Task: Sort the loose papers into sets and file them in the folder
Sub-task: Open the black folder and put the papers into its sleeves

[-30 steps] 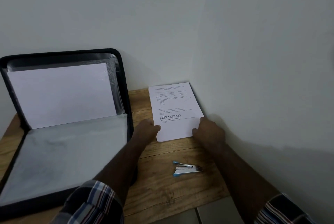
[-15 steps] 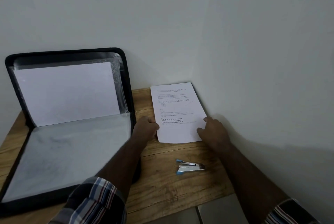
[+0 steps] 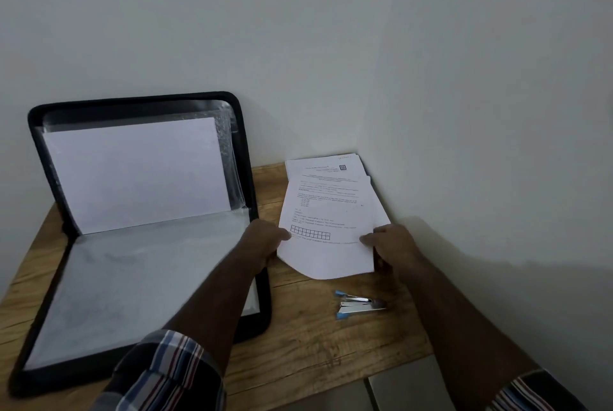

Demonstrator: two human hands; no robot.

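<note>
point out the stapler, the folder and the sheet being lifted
stapler [image 3: 360, 305], head view, on its metal body
folder [image 3: 247, 198], head view, on the black right rim
lifted sheet [image 3: 326, 211], head view, on the middle of the printed page

- Your left hand [image 3: 267, 239] covers the near-left edge of the top sheet [image 3: 326, 228], so you cannot see how its fingers lie beneath the paper.
- Your right hand [image 3: 391, 244] hides the sheet's near-right corner in the same way.
- The print on that sheet is too small to read; only a gridded row of boxes stands out.
- The paper stack [image 3: 326, 165] behind is mostly covered by the lifted sheet, and you cannot count its pages.
- Your left forearm crosses the folder [image 3: 139, 244] and hides part of its right edge.
- The bench [image 3: 318, 344] is cut off by the bottom edge.
- The stapler [image 3: 360, 304] is too dim for detail.
</note>
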